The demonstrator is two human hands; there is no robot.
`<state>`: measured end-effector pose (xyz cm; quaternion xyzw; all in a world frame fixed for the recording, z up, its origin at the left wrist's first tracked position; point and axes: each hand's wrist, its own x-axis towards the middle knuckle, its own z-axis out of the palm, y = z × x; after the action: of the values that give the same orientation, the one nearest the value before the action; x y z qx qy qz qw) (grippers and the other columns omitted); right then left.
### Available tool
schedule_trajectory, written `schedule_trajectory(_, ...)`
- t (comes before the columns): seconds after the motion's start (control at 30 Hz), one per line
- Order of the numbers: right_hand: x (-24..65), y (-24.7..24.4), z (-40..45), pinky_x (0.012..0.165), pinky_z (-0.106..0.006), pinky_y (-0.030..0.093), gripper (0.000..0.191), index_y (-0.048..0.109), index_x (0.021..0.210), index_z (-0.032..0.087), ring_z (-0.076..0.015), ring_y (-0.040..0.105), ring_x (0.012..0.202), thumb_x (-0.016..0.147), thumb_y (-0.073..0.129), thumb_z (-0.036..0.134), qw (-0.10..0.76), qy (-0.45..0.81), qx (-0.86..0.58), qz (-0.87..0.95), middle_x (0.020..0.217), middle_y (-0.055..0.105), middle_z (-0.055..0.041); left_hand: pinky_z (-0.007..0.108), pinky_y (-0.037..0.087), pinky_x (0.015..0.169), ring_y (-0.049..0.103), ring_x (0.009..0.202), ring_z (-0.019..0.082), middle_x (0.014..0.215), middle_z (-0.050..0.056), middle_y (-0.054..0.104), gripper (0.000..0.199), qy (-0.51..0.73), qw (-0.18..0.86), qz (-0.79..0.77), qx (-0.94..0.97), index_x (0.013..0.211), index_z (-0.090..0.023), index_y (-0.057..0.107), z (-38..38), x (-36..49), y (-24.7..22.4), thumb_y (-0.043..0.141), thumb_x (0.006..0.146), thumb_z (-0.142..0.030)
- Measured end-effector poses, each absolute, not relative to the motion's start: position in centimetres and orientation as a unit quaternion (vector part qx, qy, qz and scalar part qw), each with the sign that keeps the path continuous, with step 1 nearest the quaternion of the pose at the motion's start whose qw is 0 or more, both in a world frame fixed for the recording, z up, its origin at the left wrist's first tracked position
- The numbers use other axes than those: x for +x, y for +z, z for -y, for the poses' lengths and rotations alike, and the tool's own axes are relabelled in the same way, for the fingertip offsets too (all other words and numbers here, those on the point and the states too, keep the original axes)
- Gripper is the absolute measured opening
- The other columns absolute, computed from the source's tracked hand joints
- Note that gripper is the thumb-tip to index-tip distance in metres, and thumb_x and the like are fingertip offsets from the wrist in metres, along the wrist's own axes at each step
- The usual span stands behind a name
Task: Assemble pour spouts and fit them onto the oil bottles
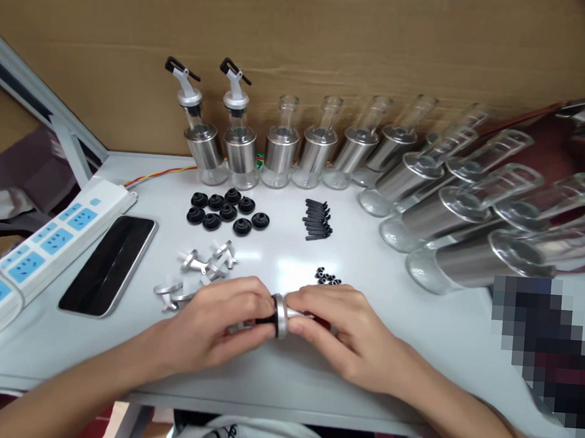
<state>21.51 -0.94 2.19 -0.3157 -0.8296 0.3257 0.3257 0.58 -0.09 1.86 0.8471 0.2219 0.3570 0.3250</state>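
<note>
Near the table's front edge, my two hands hold one bottle pourer (281, 316) between them, tilted sideways. My left hand (233, 318) is closed around its black stopper end. At the silver spout end, my right hand (348, 326) pinches with thumb and fingers, which partly cover the spout. Loose silver pourer spouts (196, 264) lie beyond my left hand. Farther back are several black rubber stoppers (227, 212). Small black ring-like pieces (326, 278) lie just past my right hand, and a bundle of thin black sticks (317, 219) sits behind them.
Glass bottles with metal sleeves (281, 153) line the back and right side; two at the left wear pourers (237, 95). A phone (109, 266) and a white power strip (44, 248) occupy the left. A cardboard panel (305, 40) rises behind the table (359, 407).
</note>
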Motion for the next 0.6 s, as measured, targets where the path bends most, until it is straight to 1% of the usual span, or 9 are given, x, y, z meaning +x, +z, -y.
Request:
schedule_trajectory(0.1,21.5,2.6,1.0,0.052,-0.02,0.041,0.029,0.061,0.082,0.017,-0.0096,0.05,0.056,0.097,0.046,0.037,0.3,0.457,-0.331,0.769,0.066,0.058,0.0019,0.021,0.047,0.056,0.054,0.06,0.012,0.072,0.001,0.058,0.009,0.397,0.321,-0.24,0.826,0.097,-0.019,0.055,0.4,0.7,1.8,0.058,0.089,-0.015)
schedule_trajectory(0.2,21.3,2.6,1.0,0.058,-0.02,0.044,0.029,0.059,0.084,0.018,-0.0106,0.052,0.063,0.096,0.048,0.042,0.311,0.529,-0.323,0.72,0.072,0.058,0.0009,0.022,0.048,0.06,0.056,0.065,0.014,0.076,0.002,0.059,0.015,0.405,0.308,-0.234,0.829,0.103,-0.018,0.053,0.5,0.6,1.8,0.057,0.089,-0.015)
schedule_trajectory(0.27,21.1,2.3,1.0,0.061,-0.021,0.045,0.028,0.056,0.086,0.018,-0.0115,0.053,0.067,0.094,0.05,0.044,0.326,0.548,-0.324,0.699,0.075,0.058,0.0,0.024,0.048,0.062,0.057,0.069,0.015,0.078,0.004,0.059,0.019,0.4,0.305,-0.221,0.835,0.107,-0.017,0.052,0.4,0.4,1.6,0.056,0.089,-0.014)
schedule_trajectory(0.33,21.0,1.8,0.9,0.06,-0.022,0.044,0.027,0.054,0.086,0.019,-0.0117,0.052,0.067,0.092,0.053,0.045,0.343,0.549,-0.348,0.678,0.074,0.055,0.0002,0.025,0.049,0.064,0.057,0.072,0.016,0.082,0.005,0.059,0.027,0.399,0.308,-0.213,0.837,0.113,-0.016,0.05,0.3,0.2,1.5,0.055,0.087,-0.015)
schedule_trajectory(0.43,21.0,1.2,0.6,0.053,-0.02,0.037,0.022,0.048,0.087,0.021,-0.0098,0.044,0.058,0.09,0.056,0.04,0.392,0.536,-0.41,0.626,0.065,0.046,0.0053,0.025,0.049,0.066,0.057,0.073,0.016,0.086,0.006,0.061,0.035,0.395,0.3,-0.236,0.836,0.122,-0.016,0.048,0.3,0.2,1.5,0.051,0.088,-0.01)
schedule_trajectory(0.5,21.1,1.0,0.5,0.048,-0.019,0.031,0.019,0.045,0.088,0.022,-0.0083,0.036,0.051,0.089,0.058,0.036,0.427,0.528,-0.435,0.592,0.057,0.037,0.0093,0.023,0.048,0.065,0.058,0.071,0.014,0.085,0.004,0.063,0.034,0.394,0.28,-0.279,0.83,0.122,-0.019,0.051,0.4,0.4,1.5,0.049,0.09,-0.007)
schedule_trajectory(0.53,21.2,1.0,0.5,0.048,-0.019,0.03,0.017,0.045,0.091,0.022,-0.0079,0.035,0.05,0.089,0.058,0.034,0.434,0.53,-0.436,0.584,0.056,0.036,0.0102,0.022,0.048,0.064,0.059,0.069,0.013,0.084,0.003,0.064,0.032,0.394,0.272,-0.3,0.825,0.12,-0.02,0.053,0.4,0.4,1.5,0.05,0.091,-0.007)
schedule_trajectory(0.6,21.3,1.1,0.7,0.049,-0.019,0.032,0.017,0.048,0.101,0.022,-0.0078,0.041,0.05,0.089,0.058,0.03,0.417,0.546,-0.426,0.589,0.058,0.043,0.0092,0.021,0.048,0.063,0.06,0.068,0.012,0.082,0.001,0.065,0.026,0.391,0.266,-0.328,0.818,0.115,-0.021,0.057,0.3,0.5,1.4,0.054,0.092,-0.011)
